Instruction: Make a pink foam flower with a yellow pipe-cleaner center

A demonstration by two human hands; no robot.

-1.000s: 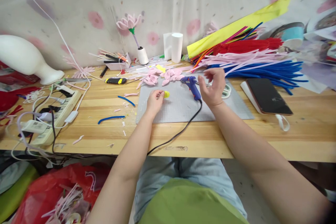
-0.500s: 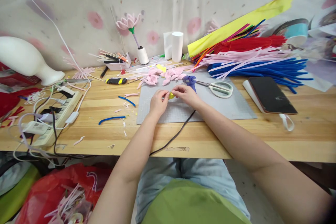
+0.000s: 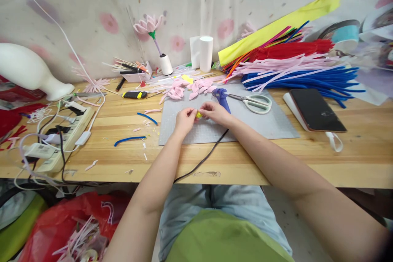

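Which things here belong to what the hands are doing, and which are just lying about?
Likely part of it:
Yellow piece, between left hand and right hand
Grey mat, beneath
Purple glue gun, beyond the right hand
Pink petal shapes, at the mat's far edge

Seemingly just lying about:
Phone
Utility knife
Two short blue strips

Dark phone (image 3: 317, 110), crowded power strip (image 3: 85, 118).

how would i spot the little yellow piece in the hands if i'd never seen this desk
On the wooden table lies a grey mat. Over its left half, the left hand and right hand meet at a small yellow piece. Unlike the yellow scrap lying by the pink petals, this one is held between both hands.
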